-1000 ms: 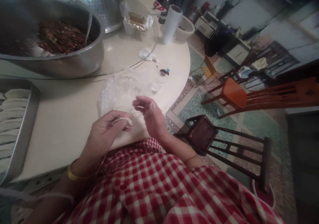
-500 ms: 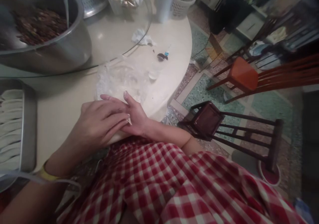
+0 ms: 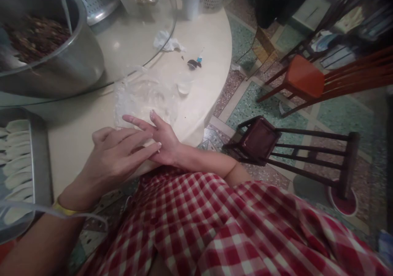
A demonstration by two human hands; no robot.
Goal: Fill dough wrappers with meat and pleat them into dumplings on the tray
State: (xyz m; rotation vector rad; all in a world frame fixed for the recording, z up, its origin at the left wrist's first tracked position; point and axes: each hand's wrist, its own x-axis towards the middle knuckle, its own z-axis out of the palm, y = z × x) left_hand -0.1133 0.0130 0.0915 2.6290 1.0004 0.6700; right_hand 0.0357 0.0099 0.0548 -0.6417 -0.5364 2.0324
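My left hand (image 3: 118,151) lies palm down across my right hand (image 3: 164,139), its fingers outstretched and apart over the right palm. White powder or dough marks its fingertips. My right hand is open, palm up, with thumb and forefinger spread and whitened at the tips. Something pale shows between the left fingers; I cannot tell whether it is dough or just palm. Just beyond both hands, a crumpled clear plastic bag (image 3: 144,96) rests on the table (image 3: 73,145). A round white wrapper-like disc (image 3: 183,88) is beside it.
At left stands a metal tray (image 3: 41,157) with rows of dumplings (image 3: 18,161). Behind it, a large metal pot (image 3: 80,59) holds dark chopped filling (image 3: 37,39). Crumpled tissue (image 3: 167,42) and dark scraps (image 3: 194,64) lie farther back. Chairs (image 3: 259,141) stand right of the table.
My left fingers have spread and shifted slightly over the right palm. The right hand stays palm up. The view has swung a little, bringing more of the tray into sight.
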